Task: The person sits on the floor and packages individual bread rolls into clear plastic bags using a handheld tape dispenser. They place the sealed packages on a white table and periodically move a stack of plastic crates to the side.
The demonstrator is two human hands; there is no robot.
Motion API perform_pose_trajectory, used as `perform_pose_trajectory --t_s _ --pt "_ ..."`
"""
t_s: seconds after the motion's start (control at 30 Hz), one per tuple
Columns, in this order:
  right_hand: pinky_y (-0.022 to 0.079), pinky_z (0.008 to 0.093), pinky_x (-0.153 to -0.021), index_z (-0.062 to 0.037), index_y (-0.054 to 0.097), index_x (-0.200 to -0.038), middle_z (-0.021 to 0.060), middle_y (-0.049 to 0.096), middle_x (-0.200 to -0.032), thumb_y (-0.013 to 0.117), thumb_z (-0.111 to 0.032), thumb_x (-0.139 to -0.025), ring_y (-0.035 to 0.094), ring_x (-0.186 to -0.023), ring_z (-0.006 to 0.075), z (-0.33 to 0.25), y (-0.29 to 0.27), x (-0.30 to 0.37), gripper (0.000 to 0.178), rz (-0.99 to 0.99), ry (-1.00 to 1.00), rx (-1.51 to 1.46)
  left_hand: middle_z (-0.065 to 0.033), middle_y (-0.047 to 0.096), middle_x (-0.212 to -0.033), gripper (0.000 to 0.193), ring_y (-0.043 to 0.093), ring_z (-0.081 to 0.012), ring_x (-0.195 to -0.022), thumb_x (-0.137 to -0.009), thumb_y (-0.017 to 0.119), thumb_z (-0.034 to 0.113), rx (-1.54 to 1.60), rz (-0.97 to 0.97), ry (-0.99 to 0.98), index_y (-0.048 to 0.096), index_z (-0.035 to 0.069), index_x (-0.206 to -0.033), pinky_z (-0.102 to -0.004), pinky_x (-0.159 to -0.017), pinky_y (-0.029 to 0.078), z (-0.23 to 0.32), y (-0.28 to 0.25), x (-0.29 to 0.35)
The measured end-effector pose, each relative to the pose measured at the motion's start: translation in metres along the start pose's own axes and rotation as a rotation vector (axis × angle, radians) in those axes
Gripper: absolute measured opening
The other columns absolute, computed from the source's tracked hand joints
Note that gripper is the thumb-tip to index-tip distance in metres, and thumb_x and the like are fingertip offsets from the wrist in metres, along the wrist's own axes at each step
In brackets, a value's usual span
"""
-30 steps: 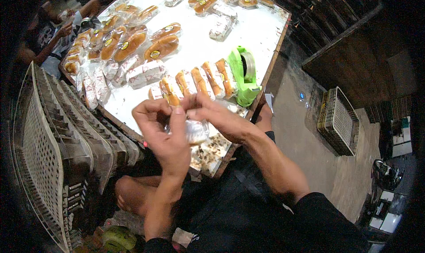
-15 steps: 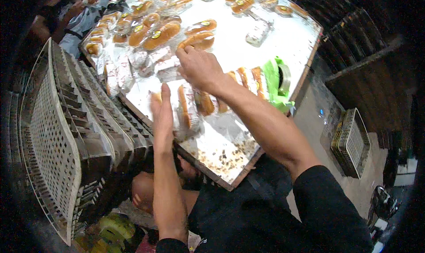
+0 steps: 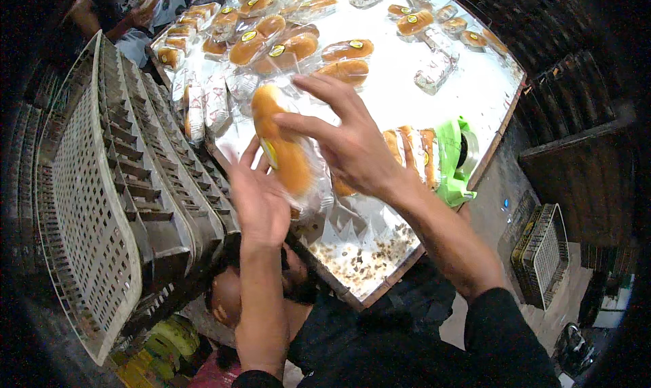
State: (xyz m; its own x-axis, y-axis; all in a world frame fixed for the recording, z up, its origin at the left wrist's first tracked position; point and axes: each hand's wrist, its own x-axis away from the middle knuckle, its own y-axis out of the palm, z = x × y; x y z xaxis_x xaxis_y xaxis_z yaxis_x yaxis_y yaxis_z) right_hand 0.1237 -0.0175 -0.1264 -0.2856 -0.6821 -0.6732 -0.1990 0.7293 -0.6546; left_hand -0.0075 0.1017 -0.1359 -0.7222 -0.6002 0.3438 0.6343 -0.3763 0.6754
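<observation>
A glossy brown bread roll in clear wrap, with a yellow sticker, stands tilted between my hands above the table's near left edge. My right hand is open, thumb and forefinger spread wide, the thumb reaching over the roll's right side. Against its lower left side is my left hand, motion-blurred, with fingers apart and partly behind the roll. Behind my right hand, a row of wrapped rolls stands on edge, partly hidden. Just beyond my right fingertips lie two more wrapped rolls.
Many wrapped rolls cover the far left of the white table. A green bag with a tape roll sits at the right edge. Tall stacked plastic crates stand close at left; another crate is on the floor at right.
My right hand has come back toward me from the far rolls, and its fingers have spread. A wrapped roll now stands between my hands. The view has shifted slightly.
</observation>
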Motion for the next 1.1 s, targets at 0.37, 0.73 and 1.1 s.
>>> perform_pose_trajectory --t_s 0.37,0.73,1.1 --pt "0.044 0.0377 -0.1 0.0013 0.037 -0.138 0.0202 0.053 -0.126 0.058 -0.019 -0.099 0.052 -0.119 0.0266 -0.102 -0.057 0.078 0.049 0.256 0.736 -0.474 -0.0059 0.059 -0.098 0.034 0.055 -0.0145 -0.094 -0.105 0.047 0.036 -0.492 -0.315 0.496 0.056 0.003 -0.101 -0.0311 -0.088 0.044 -0.044 0.052 0.064" --pt "0.045 0.041 -0.092 -0.0038 0.059 -0.089 0.0158 0.057 -0.109 0.067 -0.009 -0.091 0.056 -0.105 0.031 -0.134 -0.13 0.096 0.009 0.552 0.495 -0.004 -0.0102 0.055 -0.11 0.023 0.049 -0.0263 -0.114 -0.078 0.083 0.014 -0.73 -0.459 0.952 0.061 0.007 -0.075 -0.0435 -0.106 0.035 -0.055 0.061 0.128" --pt "0.051 0.0306 -0.084 -0.0026 0.049 -0.101 0.0112 0.066 -0.088 0.046 -0.019 -0.106 0.064 -0.083 0.0165 -0.129 -0.102 0.083 0.018 0.668 0.589 -0.646 0.0021 0.048 -0.069 0.022 0.047 -0.008 -0.064 -0.105 0.053 0.022 -0.42 -0.318 0.468 0.053 0.003 -0.094 -0.023 -0.06 0.042 -0.063 0.075 0.113"
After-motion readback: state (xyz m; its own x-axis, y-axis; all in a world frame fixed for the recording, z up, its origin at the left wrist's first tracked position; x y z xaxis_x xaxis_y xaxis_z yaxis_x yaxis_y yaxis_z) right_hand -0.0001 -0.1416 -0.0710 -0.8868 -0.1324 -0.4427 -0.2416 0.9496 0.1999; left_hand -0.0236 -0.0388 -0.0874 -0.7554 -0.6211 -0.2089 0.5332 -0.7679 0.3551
